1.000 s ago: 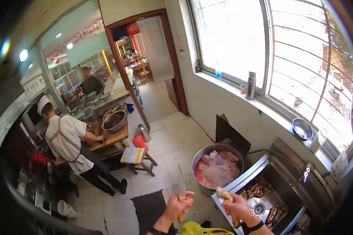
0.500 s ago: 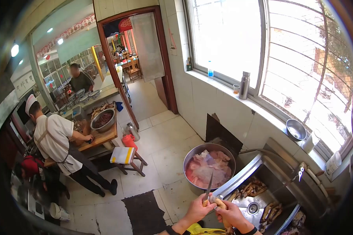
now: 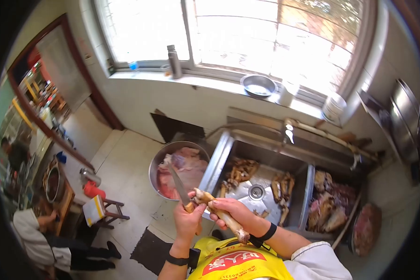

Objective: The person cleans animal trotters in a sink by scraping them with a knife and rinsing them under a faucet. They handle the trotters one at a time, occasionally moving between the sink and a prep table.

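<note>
My left hand (image 3: 187, 221) is closed round the wooden handle of a knife (image 3: 178, 183), its blade pointing up and away over the pot. Its thumb lies right by the upper end of a tan trotter (image 3: 229, 221). My right hand (image 3: 238, 215) wraps round the middle of that trotter, which slants down toward my yellow apron (image 3: 247, 262). Just beyond the blade, a large metal pot (image 3: 155, 181) holds pale pink meat in reddish liquid. To the right, several similar trotters (image 3: 241, 171) lie in a steel sink basin (image 3: 266, 161) around its drain.
A second basin holds darker meat pieces (image 3: 329, 205), and a bowl of meat (image 3: 366, 228) stands at far right. The tap (image 3: 289, 130) juts over the sink. A metal bowl (image 3: 259, 86) and a flask (image 3: 174, 61) sit on the sill. A stool (image 3: 102, 210) and a co-worker (image 3: 37, 242) are left.
My view has swung right, bringing the second basin and the far-right bowl into fuller view. Both hands still hold the knife and trotter; the trotter shows more fully now.
</note>
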The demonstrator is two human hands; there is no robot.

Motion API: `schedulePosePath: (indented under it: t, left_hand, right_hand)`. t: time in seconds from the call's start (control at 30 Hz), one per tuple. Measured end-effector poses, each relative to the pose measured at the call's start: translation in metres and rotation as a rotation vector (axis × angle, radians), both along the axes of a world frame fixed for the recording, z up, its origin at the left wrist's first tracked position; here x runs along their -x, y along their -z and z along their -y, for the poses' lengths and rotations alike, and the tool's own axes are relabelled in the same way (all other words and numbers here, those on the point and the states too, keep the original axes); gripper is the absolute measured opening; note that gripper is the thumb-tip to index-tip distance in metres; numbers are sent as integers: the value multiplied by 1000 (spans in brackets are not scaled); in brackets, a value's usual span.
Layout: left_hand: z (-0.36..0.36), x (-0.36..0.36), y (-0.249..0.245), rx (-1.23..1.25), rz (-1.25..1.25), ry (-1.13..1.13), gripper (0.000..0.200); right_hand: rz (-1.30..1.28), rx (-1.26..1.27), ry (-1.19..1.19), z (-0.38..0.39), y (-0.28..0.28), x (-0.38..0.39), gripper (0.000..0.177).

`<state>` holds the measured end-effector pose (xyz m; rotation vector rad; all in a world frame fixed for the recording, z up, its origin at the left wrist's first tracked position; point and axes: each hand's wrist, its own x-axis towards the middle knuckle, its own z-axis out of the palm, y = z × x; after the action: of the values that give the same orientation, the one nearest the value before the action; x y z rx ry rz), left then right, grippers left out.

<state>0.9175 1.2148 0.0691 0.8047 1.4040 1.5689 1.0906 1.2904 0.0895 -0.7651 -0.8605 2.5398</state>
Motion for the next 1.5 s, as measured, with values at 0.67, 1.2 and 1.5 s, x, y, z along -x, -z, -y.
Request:
schedulePosePath:
  t: [0.67,1.2,1.5]
  left_hand:
    - [-74,-174,-4,-69,-62,78,26]
    - [-147,-130,44,-7,3,101,16]
    - [-158,-92,46,60,477,338,23]
  right_hand:
    - [-221,-56,166,-36,30,-167,25]
    - [178,-147,349,-53,49,-133,26]
    - [202,60,571,-51,44,-93,34]
